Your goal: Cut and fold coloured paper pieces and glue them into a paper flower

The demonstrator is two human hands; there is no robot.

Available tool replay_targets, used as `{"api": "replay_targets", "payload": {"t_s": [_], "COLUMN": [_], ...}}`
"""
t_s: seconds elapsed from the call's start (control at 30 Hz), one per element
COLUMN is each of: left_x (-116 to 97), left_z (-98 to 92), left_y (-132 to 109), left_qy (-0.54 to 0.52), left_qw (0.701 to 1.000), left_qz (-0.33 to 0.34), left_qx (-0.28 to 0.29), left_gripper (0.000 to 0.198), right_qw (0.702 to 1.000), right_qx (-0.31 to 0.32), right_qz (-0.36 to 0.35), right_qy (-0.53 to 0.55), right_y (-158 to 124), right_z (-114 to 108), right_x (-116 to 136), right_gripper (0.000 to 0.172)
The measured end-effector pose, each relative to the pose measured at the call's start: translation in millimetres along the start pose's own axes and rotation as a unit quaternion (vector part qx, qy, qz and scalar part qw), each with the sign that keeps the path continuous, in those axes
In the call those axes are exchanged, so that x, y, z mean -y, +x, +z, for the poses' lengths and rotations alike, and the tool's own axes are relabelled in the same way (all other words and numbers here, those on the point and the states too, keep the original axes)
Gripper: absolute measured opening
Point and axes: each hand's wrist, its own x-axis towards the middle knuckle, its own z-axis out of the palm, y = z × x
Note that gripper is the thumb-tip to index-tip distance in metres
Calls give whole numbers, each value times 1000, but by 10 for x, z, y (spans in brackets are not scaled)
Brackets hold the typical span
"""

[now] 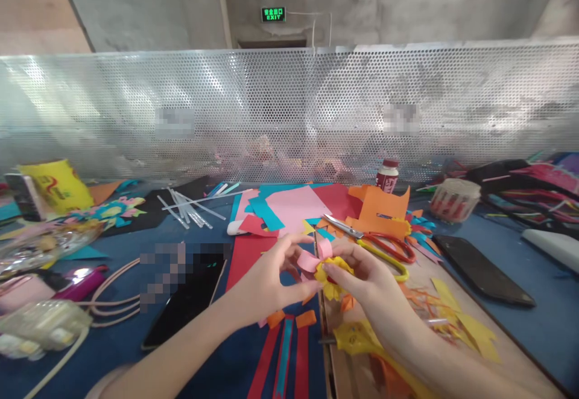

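A paper flower (333,273) with a fringed yellow middle and pink looped petals is pinched between the thumb and fingers of my right hand (368,272). Close on its left side is my left hand (275,275), thumb and fingers curved but apart around the pink petals; whether a fingertip touches them is hard to tell. Scissors (346,227) with red and yellow handles lie just beyond my right hand. Under my right forearm rests a yellow glue gun (357,337). Below my hands are red paper strips (302,357) and a teal strip (284,351).
Coloured paper sheets (298,203) and glue sticks (190,206) lie ahead. Phones (190,302) (484,269) flank the work area. A power strip (40,326) with cables sits at left. A bottle (388,175) stands before a perforated metal screen (203,97).
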Motion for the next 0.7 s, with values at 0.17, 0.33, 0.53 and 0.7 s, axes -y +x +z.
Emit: {"api": "replay_targets", "payload": {"t_s": [0.17, 0.33, 0.53, 0.7], "left_x": [13, -6, -15, -23], "left_z": [78, 39, 38, 51], "left_y": [-1, 4, 9, -2], "left_qy": [-17, 3, -7, 5], "left_qw": [1000, 999, 1000, 1000], "left_qz": [17, 20, 16, 7], "left_qx": [-19, -31, -25, -29], "left_gripper": [39, 39, 37, 18], "right_qw": [999, 997, 995, 996], "right_qx": [8, 59, 75, 73], "right_qz": [-34, -37, -4, 19], "right_qy": [-25, -40, -67, -47], "right_y": [1, -7, -26, -17], "right_z": [3, 6, 7, 9], "right_x": [-19, 12, 51, 40], "right_gripper": [26, 23, 24, 28]}}
